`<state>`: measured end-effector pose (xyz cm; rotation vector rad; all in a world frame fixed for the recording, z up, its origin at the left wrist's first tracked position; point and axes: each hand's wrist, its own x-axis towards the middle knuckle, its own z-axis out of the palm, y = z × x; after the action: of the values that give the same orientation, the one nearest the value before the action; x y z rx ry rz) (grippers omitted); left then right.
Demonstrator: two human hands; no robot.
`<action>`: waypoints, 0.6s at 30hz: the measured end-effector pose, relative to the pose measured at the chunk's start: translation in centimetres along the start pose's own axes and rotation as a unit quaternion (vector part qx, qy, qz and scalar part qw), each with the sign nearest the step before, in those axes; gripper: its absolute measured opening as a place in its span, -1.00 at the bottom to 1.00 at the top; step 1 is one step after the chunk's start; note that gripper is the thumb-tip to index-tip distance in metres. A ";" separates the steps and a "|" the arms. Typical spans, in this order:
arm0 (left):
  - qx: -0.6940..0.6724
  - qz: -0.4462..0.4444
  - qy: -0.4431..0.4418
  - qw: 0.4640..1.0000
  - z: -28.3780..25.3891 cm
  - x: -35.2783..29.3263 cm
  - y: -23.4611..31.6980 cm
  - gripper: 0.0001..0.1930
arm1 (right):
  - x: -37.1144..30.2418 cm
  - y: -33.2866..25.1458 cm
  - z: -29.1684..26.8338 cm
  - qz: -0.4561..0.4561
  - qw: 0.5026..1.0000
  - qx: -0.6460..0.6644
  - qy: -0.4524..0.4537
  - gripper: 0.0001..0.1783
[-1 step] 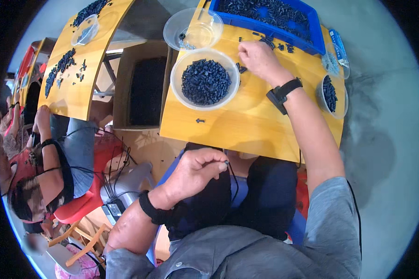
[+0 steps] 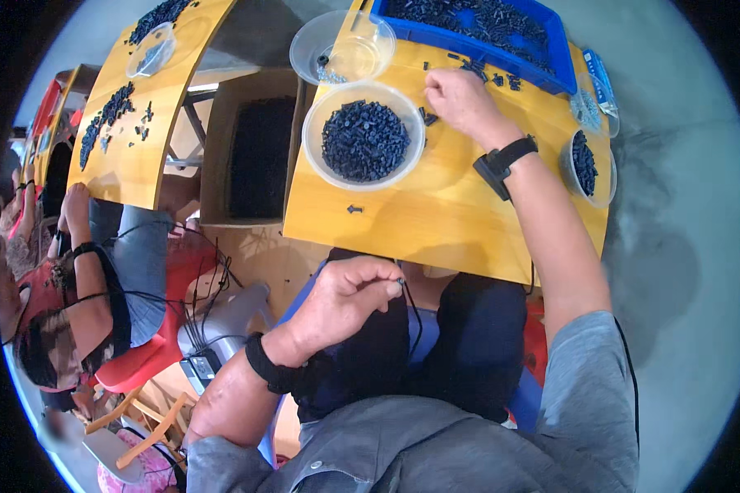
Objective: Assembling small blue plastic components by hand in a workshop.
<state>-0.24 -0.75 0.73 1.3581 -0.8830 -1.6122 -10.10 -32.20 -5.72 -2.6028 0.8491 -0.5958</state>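
Observation:
My left hand (image 2: 347,300) is over my lap, below the table's near edge. Its thumb and forefinger pinch a small dark piece (image 2: 401,282), of which only a tip shows. Over the yellow table, my right hand (image 2: 462,100) has its fingers curled together; what they hold, if anything, is hidden. Loose black small parts (image 2: 477,69) lie just beyond it, and a few more touch its left side. To its left stands a clear round bowl (image 2: 307,148) heaped with small black parts (image 2: 365,141). A single black part (image 2: 354,209) rests in front of that bowl.
A blue bin (image 2: 436,39) of black parts occupies the table's far side. Another clear bowl (image 2: 304,51) holds a few pieces at back left. On the right stand a tub (image 2: 583,164) of black parts and a blue packet (image 2: 600,82). A cardboard box (image 2: 216,189) sits left; a co-worker's hand (image 2: 76,205) rests on the neighbouring table.
My right hand is very slightly farther right. Otherwise the hands and parts look the same.

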 end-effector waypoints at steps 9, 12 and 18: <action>-0.026 0.033 0.021 0.999 0.1 0.0 -0.1 -0.89 | -3.0 1.7 -2.4 0.131 0.987 0.089 0.037 -0.88; -0.007 0.028 0.015 0.999 0.1 0.0 0.0 -0.90 | -4.0 2.6 -3.0 0.147 0.987 0.047 0.033 -0.89; 0.002 0.012 0.037 0.999 -0.1 0.2 -0.5 -0.90 | -3.6 1.7 -3.0 0.100 0.994 0.025 0.038 -0.87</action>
<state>-0.28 -0.70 0.16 1.3966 -0.8561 -1.5325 -15.04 -31.84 -4.89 -2.4257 1.0903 -0.6522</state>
